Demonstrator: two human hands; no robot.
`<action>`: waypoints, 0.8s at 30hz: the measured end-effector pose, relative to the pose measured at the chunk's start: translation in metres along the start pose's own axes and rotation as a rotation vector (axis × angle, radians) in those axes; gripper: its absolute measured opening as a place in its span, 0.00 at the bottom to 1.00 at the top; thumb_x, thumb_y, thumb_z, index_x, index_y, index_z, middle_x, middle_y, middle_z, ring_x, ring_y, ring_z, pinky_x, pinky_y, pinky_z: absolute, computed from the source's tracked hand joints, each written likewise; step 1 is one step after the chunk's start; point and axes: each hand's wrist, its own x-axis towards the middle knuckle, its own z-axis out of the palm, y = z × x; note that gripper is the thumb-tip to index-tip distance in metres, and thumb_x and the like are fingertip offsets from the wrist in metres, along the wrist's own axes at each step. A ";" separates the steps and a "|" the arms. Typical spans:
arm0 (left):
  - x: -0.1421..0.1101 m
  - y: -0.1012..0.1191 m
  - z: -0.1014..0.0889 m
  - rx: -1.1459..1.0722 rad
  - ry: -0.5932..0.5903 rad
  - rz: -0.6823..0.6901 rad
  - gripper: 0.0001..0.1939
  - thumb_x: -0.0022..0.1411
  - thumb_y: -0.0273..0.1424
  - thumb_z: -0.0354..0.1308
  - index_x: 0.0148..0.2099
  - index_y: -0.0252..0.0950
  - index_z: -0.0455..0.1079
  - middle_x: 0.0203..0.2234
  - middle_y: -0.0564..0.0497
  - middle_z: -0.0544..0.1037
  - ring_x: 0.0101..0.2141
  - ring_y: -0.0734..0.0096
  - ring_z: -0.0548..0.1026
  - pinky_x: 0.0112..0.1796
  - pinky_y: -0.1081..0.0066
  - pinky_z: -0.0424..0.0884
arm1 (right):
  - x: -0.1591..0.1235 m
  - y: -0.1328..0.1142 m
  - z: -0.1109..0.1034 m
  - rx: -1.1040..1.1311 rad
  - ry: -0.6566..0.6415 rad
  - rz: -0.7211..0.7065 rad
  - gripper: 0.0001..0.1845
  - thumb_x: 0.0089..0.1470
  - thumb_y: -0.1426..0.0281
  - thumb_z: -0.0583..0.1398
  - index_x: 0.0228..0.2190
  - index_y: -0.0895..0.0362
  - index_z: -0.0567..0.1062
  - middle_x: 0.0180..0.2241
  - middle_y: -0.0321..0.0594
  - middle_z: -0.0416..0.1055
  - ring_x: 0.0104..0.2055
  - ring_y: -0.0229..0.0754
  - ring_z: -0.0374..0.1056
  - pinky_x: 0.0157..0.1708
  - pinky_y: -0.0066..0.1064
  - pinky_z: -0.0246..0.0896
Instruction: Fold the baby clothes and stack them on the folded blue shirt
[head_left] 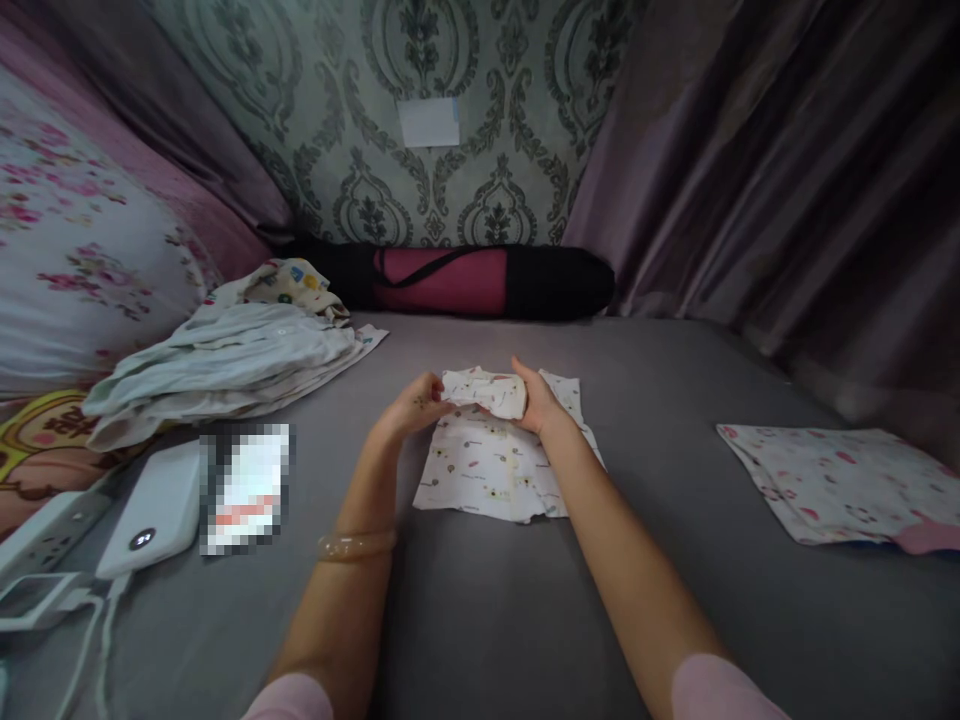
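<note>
A small white printed garment [480, 465] lies on the grey sheet in front of me, its far part lifted and folded over. My left hand [418, 402] pinches the left end of the raised fold. At the other end, my right hand [538, 400] grips the fold with its thumb pointing up. Between the two hands the cloth is bunched into a narrow band above the flat lower part. A bangle circles my left forearm. What kind of garment it is, I cannot tell.
Left stand a pile of pale clothes [247, 345], a white power bank [154, 510], a power strip [56, 535] with cables, and a blurred-out card [249, 488]. A folded printed cloth [847, 475] lies right. A black and pink rolled bag [450, 280] rests against the wall.
</note>
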 end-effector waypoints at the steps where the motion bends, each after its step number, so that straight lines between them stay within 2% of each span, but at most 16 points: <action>1: -0.001 -0.001 0.001 0.066 -0.035 -0.004 0.15 0.47 0.35 0.65 0.37 0.37 0.67 0.29 0.51 0.74 0.31 0.65 0.72 0.31 0.69 0.65 | 0.000 -0.001 0.000 0.029 0.004 0.004 0.31 0.61 0.52 0.44 0.46 0.63 0.70 0.36 0.53 0.75 0.38 0.50 0.72 0.40 0.48 0.68; 3: -0.004 0.001 0.007 0.194 -0.068 -0.013 0.15 0.48 0.36 0.64 0.38 0.37 0.66 0.30 0.49 0.75 0.32 0.62 0.73 0.31 0.69 0.64 | 0.002 -0.002 -0.001 0.019 0.056 -0.020 0.20 0.58 0.63 0.52 0.47 0.62 0.69 0.35 0.48 0.75 0.36 0.46 0.72 0.39 0.41 0.69; 4: -0.005 0.003 0.010 0.258 -0.079 -0.013 0.14 0.51 0.35 0.62 0.39 0.36 0.66 0.31 0.47 0.75 0.34 0.60 0.73 0.32 0.68 0.65 | 0.004 -0.002 -0.004 -0.021 0.105 -0.046 0.20 0.55 0.68 0.54 0.49 0.61 0.69 0.35 0.45 0.75 0.35 0.44 0.72 0.38 0.37 0.69; 6: -0.008 0.009 0.014 0.384 -0.117 -0.017 0.11 0.56 0.33 0.57 0.41 0.35 0.65 0.35 0.44 0.76 0.38 0.58 0.74 0.35 0.67 0.65 | 0.007 -0.001 -0.011 -0.167 0.240 -0.129 0.26 0.49 0.75 0.56 0.52 0.58 0.67 0.34 0.41 0.75 0.34 0.41 0.72 0.37 0.32 0.68; 8: -0.010 0.015 0.017 0.483 -0.162 -0.041 0.11 0.59 0.30 0.52 0.44 0.35 0.63 0.40 0.41 0.76 0.42 0.58 0.73 0.37 0.67 0.65 | 0.010 0.002 -0.019 -0.380 0.376 -0.220 0.30 0.46 0.78 0.56 0.53 0.57 0.68 0.35 0.39 0.74 0.34 0.40 0.71 0.37 0.29 0.67; 10: -0.011 0.019 0.017 0.545 -0.191 -0.069 0.12 0.60 0.28 0.50 0.46 0.35 0.62 0.43 0.40 0.75 0.45 0.58 0.73 0.39 0.67 0.65 | 0.012 0.004 -0.025 -0.597 0.461 -0.279 0.28 0.47 0.78 0.55 0.52 0.57 0.69 0.38 0.41 0.74 0.33 0.40 0.71 0.36 0.29 0.66; 13: -0.013 0.021 0.016 0.570 -0.219 -0.068 0.13 0.60 0.27 0.48 0.48 0.35 0.62 0.44 0.40 0.75 0.45 0.59 0.73 0.40 0.68 0.66 | 0.011 0.005 -0.029 -0.848 0.493 -0.296 0.24 0.53 0.76 0.53 0.52 0.58 0.71 0.42 0.45 0.74 0.33 0.40 0.71 0.35 0.29 0.65; 17: -0.013 0.019 0.016 0.553 -0.237 -0.043 0.15 0.60 0.27 0.49 0.50 0.36 0.61 0.43 0.42 0.76 0.45 0.61 0.73 0.39 0.69 0.66 | 0.008 0.005 -0.033 -1.124 0.542 -0.352 0.19 0.57 0.74 0.52 0.48 0.58 0.73 0.44 0.46 0.74 0.46 0.43 0.69 0.45 0.29 0.60; 24: -0.014 0.025 0.022 0.578 -0.239 -0.137 0.15 0.60 0.27 0.46 0.50 0.35 0.61 0.45 0.39 0.76 0.44 0.58 0.74 0.37 0.68 0.68 | -0.001 0.004 -0.038 -1.309 0.597 -0.262 0.14 0.60 0.68 0.52 0.41 0.57 0.76 0.43 0.48 0.74 0.46 0.46 0.68 0.40 0.30 0.58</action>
